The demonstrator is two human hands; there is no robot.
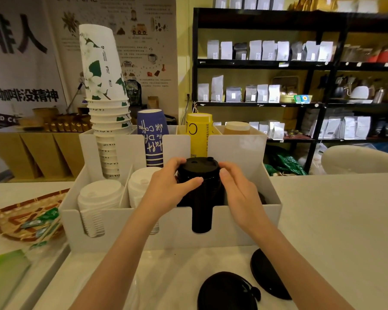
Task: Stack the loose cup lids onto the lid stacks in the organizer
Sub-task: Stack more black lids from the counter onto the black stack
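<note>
A tall stack of black plastic cup lids (199, 186) is seated upright in the third front compartment of the white plastic organizer (244, 227), its long axis vertical, its lower part seen through the front slot. The stack top is bracketed by both hands. The left hand (173, 186) is curled against the stack's left side, thumb laid across the front just under the top lid, fingers wrapped behind the rim. The right hand (238, 191) is held loosely open at the right side, fingertips at the top lid's edge; firm contact there cannot be confirmed. So the stack is gripped by the left, steadied at most by the right.

Two loose black plastic lids are left on the white counter (334, 220) in front of the organizer: a near black lid (226, 291) lying flat at the bottom edge, and a second black lid (269, 274) just right of it, partly overlapped. Both lie below and behind the hands, toward the body, on the right side, so they are judged nearer to the right hand. The next pick is likely a pull-back of that hand.

Two stacks of white plastic lids (101, 198) are held in the left compartments, untouched.
</note>
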